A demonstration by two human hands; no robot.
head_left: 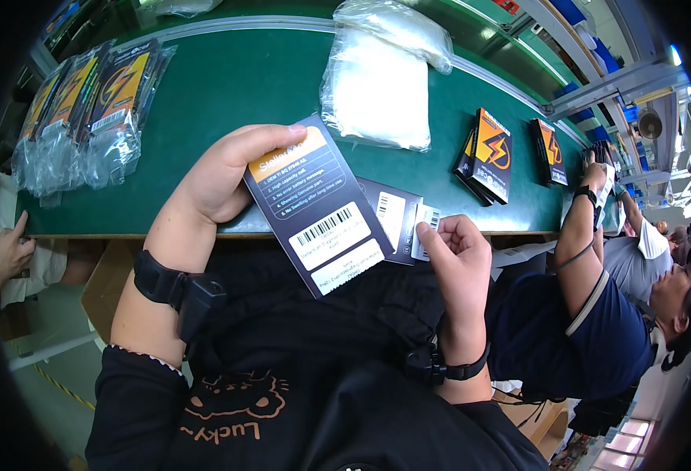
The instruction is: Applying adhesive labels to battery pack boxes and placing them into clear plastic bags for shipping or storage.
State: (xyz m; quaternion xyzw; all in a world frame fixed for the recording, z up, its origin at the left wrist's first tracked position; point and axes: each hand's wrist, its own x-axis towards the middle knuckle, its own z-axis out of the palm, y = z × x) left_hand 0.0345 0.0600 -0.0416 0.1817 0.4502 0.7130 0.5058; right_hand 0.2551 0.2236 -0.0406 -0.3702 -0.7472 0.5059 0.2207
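My left hand grips a flat dark box with an orange top band and white barcode labels, its thumb on the upper edge. Partly behind that box lies a second dark flat piece with white labels; I cannot tell whether it is a box or a card. At its right end, my right hand pinches a small pale barcode-marked piece between thumb and fingers. Both hands are raised at the table's near edge, in front of my black top.
The green table bears bagged orange-and-black boxes at left and a stack of clear plastic bags at the back. Dark boxes and another box lie to the right. A co-worker works at right; another person's hand shows at left.
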